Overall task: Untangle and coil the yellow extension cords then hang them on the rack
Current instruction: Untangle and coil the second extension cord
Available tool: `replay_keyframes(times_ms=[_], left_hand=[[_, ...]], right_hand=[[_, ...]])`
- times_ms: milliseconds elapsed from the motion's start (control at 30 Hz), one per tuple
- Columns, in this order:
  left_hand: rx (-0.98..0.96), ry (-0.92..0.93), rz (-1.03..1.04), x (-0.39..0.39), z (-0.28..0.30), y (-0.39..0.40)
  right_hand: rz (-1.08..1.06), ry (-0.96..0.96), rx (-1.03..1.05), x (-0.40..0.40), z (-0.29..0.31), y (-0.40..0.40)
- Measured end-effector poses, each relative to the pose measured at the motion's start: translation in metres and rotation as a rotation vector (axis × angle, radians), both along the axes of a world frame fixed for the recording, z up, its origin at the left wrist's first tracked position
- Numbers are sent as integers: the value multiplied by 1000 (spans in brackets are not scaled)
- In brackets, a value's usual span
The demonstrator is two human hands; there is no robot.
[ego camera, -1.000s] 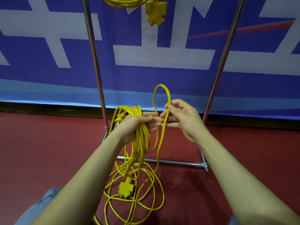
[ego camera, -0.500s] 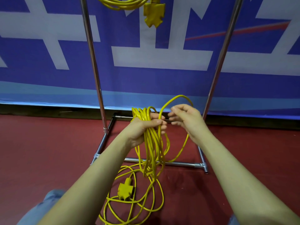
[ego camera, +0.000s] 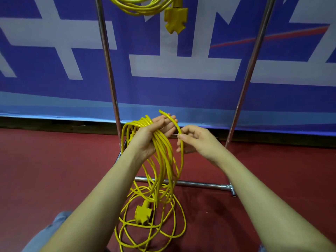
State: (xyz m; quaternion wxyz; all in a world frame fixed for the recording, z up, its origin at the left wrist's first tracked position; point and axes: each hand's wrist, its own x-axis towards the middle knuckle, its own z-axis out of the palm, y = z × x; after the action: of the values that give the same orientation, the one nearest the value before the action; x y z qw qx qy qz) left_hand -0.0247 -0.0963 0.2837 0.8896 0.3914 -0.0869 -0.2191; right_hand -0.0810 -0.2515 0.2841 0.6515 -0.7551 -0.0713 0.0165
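Observation:
My left hand (ego camera: 152,131) holds a bundle of coiled loops of the yellow extension cord (ego camera: 163,157), palm turned up with the loops draped across it. My right hand (ego camera: 194,140) pinches one strand of the same cord just right of the bundle and lays it over the left fingers. The loose remainder lies in loops on the floor with its yellow socket block (ego camera: 142,214) among them. A second coiled yellow cord (ego camera: 141,6) with its socket block (ego camera: 175,20) hangs from the rack at the top.
The chrome rack has two uprights (ego camera: 109,79) (ego camera: 252,70) and a base bar (ego camera: 200,184) on the red floor. A blue and white banner (ego camera: 181,66) stands right behind it. My knee in blue fabric (ego camera: 47,231) shows at bottom left.
My right hand has brought the raised loop down onto the bundle in my left hand, whose palm has turned upward. The bundle has grown by a loop.

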Motion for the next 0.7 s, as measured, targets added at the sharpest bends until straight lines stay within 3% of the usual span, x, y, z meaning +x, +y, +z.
replay_keyframes(times_ms=[167,267,367,467,600,700], left_hand=[[63,63,-111,-4,-6,1],[255,-13,-303,-12,-10,1],[297,-71,-387,-13,-13,4],[324,-173,-441,-13,-11,4],[427,-217,-424,-17,-13,-1],[296,-178,-375,-17,-12,-6]], right_hand=[[-12,-54,159,-3,8,3],[-71,-57,363,-1,12,6],[-138,-79,448,0,18,6],[-212,-118,364,3,16,1],[-326,-218,13,6,8,-3],[-334,-181,8,6,5,-6]])
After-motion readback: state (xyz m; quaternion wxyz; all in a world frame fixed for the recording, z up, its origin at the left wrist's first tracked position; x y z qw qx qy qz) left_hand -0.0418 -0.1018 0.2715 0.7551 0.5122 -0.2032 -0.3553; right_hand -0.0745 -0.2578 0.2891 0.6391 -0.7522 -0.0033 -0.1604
